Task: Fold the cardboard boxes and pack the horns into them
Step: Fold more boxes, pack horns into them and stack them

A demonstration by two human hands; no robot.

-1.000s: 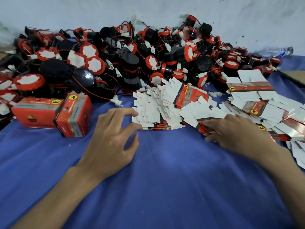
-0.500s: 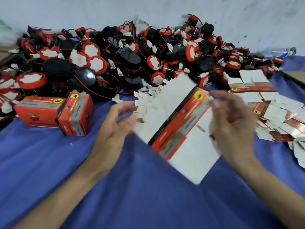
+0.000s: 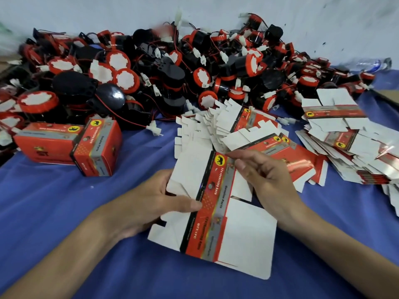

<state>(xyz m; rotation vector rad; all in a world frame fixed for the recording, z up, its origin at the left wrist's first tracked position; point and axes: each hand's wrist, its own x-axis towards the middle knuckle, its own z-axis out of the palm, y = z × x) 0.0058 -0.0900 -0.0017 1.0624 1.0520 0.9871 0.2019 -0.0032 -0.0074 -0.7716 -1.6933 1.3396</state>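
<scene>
Hands on flat red-and-white box blank

Horns heaped behind; folded boxes left, flat blanks right.

1. A big pile of horns is filling the far side from 10 to 2 o'clock and is blocking any reach to the wall.
2. Two folded boxes are standing at 9 o'clock, touching each other.
3. Fanned flat box blanks are lying at 12 o'clock, and more stacked blanks are covering the 2 to 3 o'clock side.
4. The blue cloth is lying bare at 7 to 8 o'clock and also at 4 to 5 o'clock, so a hand can pass there.
5. The unfolded blank, held by the left hand and the right hand, is occupying the centre.
</scene>
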